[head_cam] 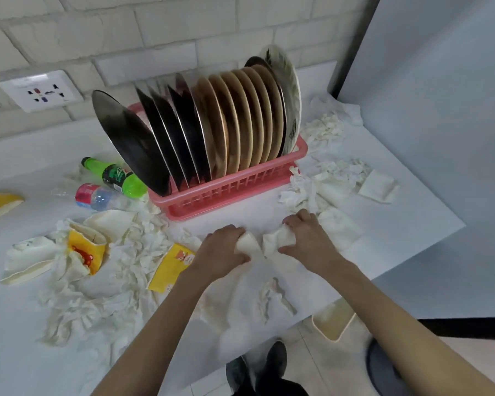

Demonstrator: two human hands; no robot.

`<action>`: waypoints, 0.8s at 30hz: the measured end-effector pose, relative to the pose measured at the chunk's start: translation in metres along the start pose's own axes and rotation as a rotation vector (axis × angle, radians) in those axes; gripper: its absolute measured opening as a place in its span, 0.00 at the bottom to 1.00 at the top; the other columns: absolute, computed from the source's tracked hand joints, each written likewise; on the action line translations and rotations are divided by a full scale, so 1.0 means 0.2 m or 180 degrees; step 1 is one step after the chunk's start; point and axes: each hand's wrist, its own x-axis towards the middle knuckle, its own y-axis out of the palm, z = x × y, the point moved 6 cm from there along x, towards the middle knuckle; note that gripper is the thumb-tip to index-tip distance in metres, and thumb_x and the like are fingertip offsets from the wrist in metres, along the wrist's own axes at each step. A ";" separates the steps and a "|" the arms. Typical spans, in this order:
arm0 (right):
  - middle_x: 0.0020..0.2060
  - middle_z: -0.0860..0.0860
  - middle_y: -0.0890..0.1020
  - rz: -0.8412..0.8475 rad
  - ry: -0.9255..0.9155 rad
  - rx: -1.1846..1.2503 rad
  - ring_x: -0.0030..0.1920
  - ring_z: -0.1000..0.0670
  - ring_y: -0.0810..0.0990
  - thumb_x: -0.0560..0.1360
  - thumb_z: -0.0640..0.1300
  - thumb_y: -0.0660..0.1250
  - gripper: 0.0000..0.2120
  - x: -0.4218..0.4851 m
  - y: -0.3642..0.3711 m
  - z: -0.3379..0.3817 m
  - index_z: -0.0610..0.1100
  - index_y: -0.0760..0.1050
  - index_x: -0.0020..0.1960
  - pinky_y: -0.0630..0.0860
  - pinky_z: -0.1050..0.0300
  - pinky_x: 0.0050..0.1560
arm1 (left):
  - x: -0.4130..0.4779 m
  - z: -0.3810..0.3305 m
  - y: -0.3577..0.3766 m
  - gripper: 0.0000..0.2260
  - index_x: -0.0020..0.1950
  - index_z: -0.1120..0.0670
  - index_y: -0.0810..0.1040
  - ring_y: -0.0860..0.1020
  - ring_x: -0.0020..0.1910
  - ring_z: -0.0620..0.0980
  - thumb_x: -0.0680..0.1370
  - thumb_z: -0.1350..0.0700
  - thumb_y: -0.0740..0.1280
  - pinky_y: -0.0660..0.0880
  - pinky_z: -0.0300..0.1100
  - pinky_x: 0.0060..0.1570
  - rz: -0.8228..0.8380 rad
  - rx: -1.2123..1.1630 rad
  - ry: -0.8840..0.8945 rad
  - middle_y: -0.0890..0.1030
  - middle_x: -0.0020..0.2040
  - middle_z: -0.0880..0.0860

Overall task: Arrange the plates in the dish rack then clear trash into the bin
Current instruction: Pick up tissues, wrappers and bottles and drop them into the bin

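white bench [397, 224] under brick wall. plates [240, 118]: filed upright in pink dish rack [235, 190], far centre. left grip [223, 250] clamped on tissue wad [247, 242]; right grip [306, 238] clamped on second wad [280, 238], near centre. i judge trash-clearing in hand; next, carry both to bin [333, 318], near right.

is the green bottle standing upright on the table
No, the green bottle lies on its side next to the pink dish rack.
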 end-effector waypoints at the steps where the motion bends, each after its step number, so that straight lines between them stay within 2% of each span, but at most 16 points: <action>1: 0.55 0.46 0.73 -0.0025 0.0040 0.0242 0.57 0.44 0.72 0.69 0.46 0.77 0.26 0.00 -0.01 0.00 0.42 0.73 0.62 0.71 0.53 0.56 | 0.00 0.01 -0.01 0.18 0.59 0.53 0.78 0.77 0.55 0.53 0.71 0.49 0.75 0.71 0.46 0.52 -0.0014 -0.0155 -0.0024 0.80 0.53 0.50; 3: 0.46 0.48 0.76 -0.0147 0.0105 0.0707 0.47 0.46 0.76 0.69 0.43 0.77 0.20 -0.01 -0.05 0.00 0.41 0.74 0.56 0.70 0.58 0.45 | -0.01 0.04 -0.04 0.17 0.59 0.52 0.79 0.78 0.54 0.51 0.72 0.49 0.74 0.74 0.45 0.51 -0.0089 -0.0551 -0.0158 0.81 0.52 0.49; 5: 0.38 0.50 0.76 -0.0255 0.0234 0.1090 0.39 0.50 0.75 0.70 0.42 0.76 0.16 -0.04 -0.08 0.00 0.41 0.74 0.54 0.69 0.61 0.37 | -0.03 0.05 -0.08 0.16 0.59 0.50 0.79 0.79 0.49 0.50 0.72 0.51 0.75 0.74 0.43 0.46 -0.0222 -0.0932 -0.0258 0.81 0.48 0.47; 9: 0.41 0.51 0.79 -0.0426 0.0594 0.1930 0.38 0.53 0.77 0.71 0.43 0.76 0.13 -0.10 -0.12 -0.02 0.46 0.73 0.50 0.71 0.67 0.35 | -0.08 0.08 -0.13 0.13 0.54 0.51 0.78 0.80 0.45 0.45 0.72 0.53 0.76 0.73 0.36 0.36 -0.0462 -0.1555 -0.0456 0.82 0.46 0.48; 10: 0.41 0.50 0.80 -0.0464 0.0653 0.2178 0.38 0.52 0.78 0.71 0.43 0.76 0.13 -0.12 -0.12 -0.03 0.48 0.73 0.49 0.73 0.65 0.37 | -0.09 0.08 -0.13 0.12 0.53 0.52 0.78 0.80 0.45 0.45 0.73 0.53 0.76 0.74 0.36 0.37 -0.0498 -0.1662 -0.0477 0.83 0.46 0.47; 14: 0.39 0.47 0.80 -0.0544 0.0814 0.2707 0.39 0.48 0.78 0.71 0.43 0.76 0.11 -0.17 -0.12 -0.05 0.46 0.73 0.46 0.77 0.46 0.43 | -0.10 0.07 -0.15 0.10 0.53 0.52 0.79 0.81 0.47 0.44 0.74 0.53 0.75 0.75 0.36 0.39 -0.0560 -0.1943 -0.0475 0.83 0.47 0.47; 17: 0.40 0.45 0.80 -0.0596 0.0870 0.2928 0.41 0.47 0.79 0.73 0.43 0.74 0.08 -0.20 -0.14 -0.04 0.44 0.74 0.44 0.79 0.42 0.46 | -0.11 0.06 -0.16 0.09 0.52 0.50 0.79 0.82 0.46 0.44 0.74 0.54 0.75 0.77 0.37 0.41 -0.0634 -0.2221 -0.0518 0.84 0.46 0.47; 20: 0.38 0.48 0.79 -0.0638 0.0879 0.3199 0.40 0.51 0.79 0.75 0.41 0.71 0.06 -0.22 -0.13 -0.04 0.42 0.75 0.43 0.78 0.54 0.41 | -0.14 0.05 -0.14 0.09 0.53 0.49 0.79 0.82 0.46 0.43 0.75 0.54 0.75 0.79 0.42 0.45 -0.0669 -0.2436 -0.0539 0.84 0.47 0.46; 22: 0.36 0.52 0.79 -0.0670 0.0811 0.3367 0.37 0.57 0.79 0.75 0.39 0.71 0.06 -0.24 -0.13 -0.05 0.40 0.74 0.44 0.76 0.63 0.36 | -0.15 0.03 -0.13 0.09 0.53 0.49 0.79 0.82 0.44 0.40 0.75 0.54 0.75 0.78 0.41 0.43 -0.0713 -0.2487 -0.0533 0.84 0.46 0.43; 24: 0.39 0.49 0.82 -0.0670 0.0799 0.3554 0.39 0.56 0.81 0.75 0.38 0.72 0.08 -0.27 -0.13 -0.08 0.37 0.74 0.49 0.77 0.63 0.37 | -0.17 -0.01 -0.11 0.08 0.52 0.50 0.79 0.82 0.43 0.39 0.75 0.55 0.74 0.77 0.38 0.41 -0.0753 -0.2514 -0.0531 0.84 0.45 0.41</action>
